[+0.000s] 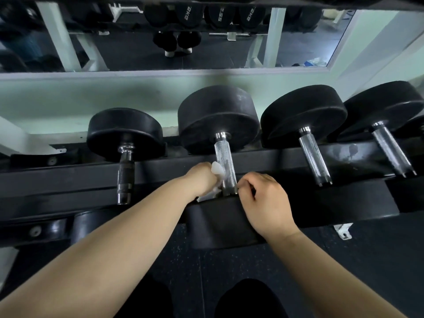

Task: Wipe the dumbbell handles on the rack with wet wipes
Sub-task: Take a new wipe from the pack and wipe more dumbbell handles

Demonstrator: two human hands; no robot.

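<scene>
Wiping is happening on the knurled handle of the second dumbbell from the left on the rack, so the task is plainly under way but not finished. The left hand is pressing a bunched wet wipe against that handle's left side, its fingers folding round the wipe, though their tips are hidden. The right hand is sitting at the handle's near end on its right, fingers curled close together; whether they are pinching the handle itself I cannot tell. One darker handle is lying to the left of the knurled handle and two chrome handles to its right; nothing is showing which are already clean. Above and behind it, a mirror is reflecting reversed lettering, probably "2.5KG".
</scene>
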